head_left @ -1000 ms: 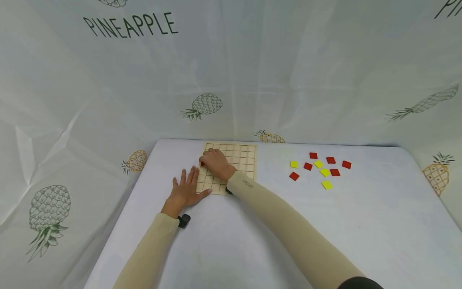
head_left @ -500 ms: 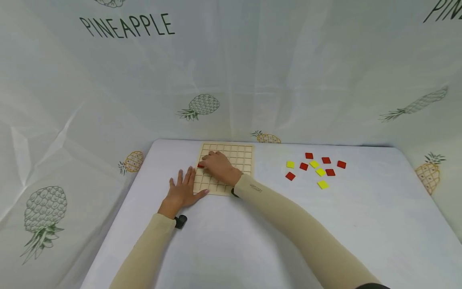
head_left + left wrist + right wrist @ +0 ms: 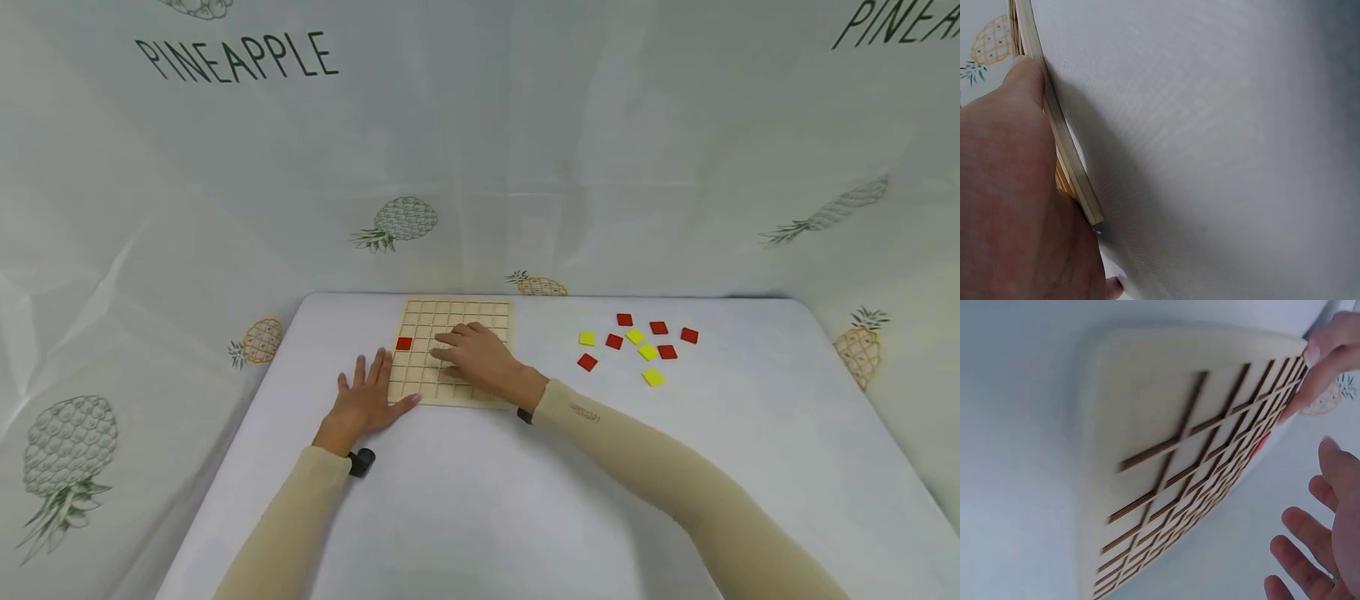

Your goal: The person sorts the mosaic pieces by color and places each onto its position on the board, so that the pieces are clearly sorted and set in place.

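We find a grid board [image 3: 420, 377] lying flat on the white bench [image 3: 480, 500], close to its far edge and left of centre. The red tile [image 3: 403, 343] sits on the board in the leftmost column, roughly midway between the far and near edges. Of the hands, we record the left hand [image 3: 363, 404] as released and spread: its fingers lie along the board's left side, the thumb at the near edge, and the left wrist view shows the thumb against the board's rim. The right hand [image 3: 486, 360] is over the middle of the board, to the right of the red tile and apart from it, fingers extended and holding nothing; we cannot tell whether it touches the surface. Well to the right of the board we count six loose red tiles [image 3: 587, 362] and four yellow tiles [image 3: 654, 377], scattered near one another. Both arms wear beige sleeves [image 3: 277, 525]. Behind the bench we note a pale cloth [image 3: 480, 150] printed with pineapples and lettering.
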A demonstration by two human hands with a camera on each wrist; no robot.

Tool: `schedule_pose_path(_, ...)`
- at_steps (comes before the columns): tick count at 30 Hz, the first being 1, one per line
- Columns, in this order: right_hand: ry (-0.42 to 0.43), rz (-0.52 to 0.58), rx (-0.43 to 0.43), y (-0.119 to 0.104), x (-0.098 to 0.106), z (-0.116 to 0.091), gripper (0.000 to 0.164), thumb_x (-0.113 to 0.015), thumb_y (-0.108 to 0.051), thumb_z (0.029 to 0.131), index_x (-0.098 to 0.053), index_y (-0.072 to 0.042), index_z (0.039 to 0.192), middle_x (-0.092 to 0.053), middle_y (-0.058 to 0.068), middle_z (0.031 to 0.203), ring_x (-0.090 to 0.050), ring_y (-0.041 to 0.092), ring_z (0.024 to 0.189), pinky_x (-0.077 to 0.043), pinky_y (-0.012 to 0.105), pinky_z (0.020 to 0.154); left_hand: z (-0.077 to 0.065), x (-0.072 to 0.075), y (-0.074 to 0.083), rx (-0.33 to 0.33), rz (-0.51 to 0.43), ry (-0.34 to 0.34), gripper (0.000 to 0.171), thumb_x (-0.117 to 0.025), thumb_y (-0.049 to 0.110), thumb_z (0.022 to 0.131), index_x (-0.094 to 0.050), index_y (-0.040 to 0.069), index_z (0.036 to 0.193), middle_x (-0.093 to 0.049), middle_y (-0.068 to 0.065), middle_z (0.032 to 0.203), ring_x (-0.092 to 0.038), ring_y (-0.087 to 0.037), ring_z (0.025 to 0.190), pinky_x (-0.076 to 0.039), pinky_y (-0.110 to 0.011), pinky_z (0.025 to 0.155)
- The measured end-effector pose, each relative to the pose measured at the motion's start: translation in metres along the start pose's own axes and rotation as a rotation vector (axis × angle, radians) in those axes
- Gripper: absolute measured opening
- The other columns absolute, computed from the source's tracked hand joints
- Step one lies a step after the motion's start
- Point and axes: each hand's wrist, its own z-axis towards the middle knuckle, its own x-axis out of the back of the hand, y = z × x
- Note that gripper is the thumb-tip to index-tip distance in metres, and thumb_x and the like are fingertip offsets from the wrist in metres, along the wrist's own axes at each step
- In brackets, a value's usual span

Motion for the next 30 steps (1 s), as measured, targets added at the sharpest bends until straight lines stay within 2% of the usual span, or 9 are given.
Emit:
schedule_pose_path(4,0.052,-0.009,0.002,0.004,0.004,-0.023,0.04,-0.072,-0.04,0.1,-0.072,-0.026,0.138,-0.067,0.0,0.145,-0.062,0.021,0.132,-0.048,0.037,0.112,0.001,-0.002,-0.004,-0.004,-0.007,-0.009,0.108,-0.047,0.07,0.102,-0.006,-0.005,0.167,-0.004,-0.025,0.176,-0.001,-0.054,0.159,-0.009,-0.078,0.121)
schedule_pose_path(10,0.119,0.019,-0.01,0.016,0.006,-0.057,0.039,-0.076,-0.037,0.098,-0.075,-0.023,0.134,-0.07,0.002,0.141,-0.065,0.022,0.126,-0.05,0.038,0.109,0.009,-0.014,-0.013,-0.025,-0.022,0.014,0.109,-0.05,0.069,0.101,-0.005,-0.006,0.167,-0.001,-0.025,0.176,0.001,-0.055,0.159,-0.007,-0.08,0.12)
schedule_pose_path(18,0.119,0.051,-0.089,0.041,0.008,-0.106,0.041,-0.081,-0.03,0.095,-0.075,-0.019,0.134,-0.071,0.006,0.139,-0.066,0.028,0.124,-0.051,0.044,0.108,0.0,-0.002,-0.003,-0.037,-0.061,0.004,0.113,-0.047,0.076,0.099,-0.009,-0.007,0.166,-0.005,-0.027,0.175,-0.001,-0.057,0.158,-0.006,-0.08,0.119)
schedule_pose_path(23,0.114,0.075,-0.156,0.059,0.004,-0.137,0.045,-0.084,-0.027,0.092,-0.075,-0.017,0.135,-0.071,0.008,0.139,-0.066,0.03,0.124,-0.052,0.046,0.108,0.0,-0.001,-0.001,-0.023,-0.043,-0.014,0.108,-0.05,0.067,0.102,-0.006,-0.007,0.166,-0.002,-0.027,0.175,0.001,-0.056,0.159,-0.007,-0.08,0.12)
schedule_pose_path(30,0.168,0.089,-0.201,0.08,0.0,-0.179,0.046,-0.089,-0.022,0.087,-0.077,-0.012,0.13,-0.073,0.012,0.134,-0.068,0.034,0.119,-0.054,0.05,0.104,0.001,-0.003,-0.001,-0.023,-0.029,0.004,0.105,-0.051,0.064,0.103,-0.005,-0.006,0.166,-0.003,-0.027,0.175,-0.001,-0.057,0.158,-0.01,-0.081,0.118)
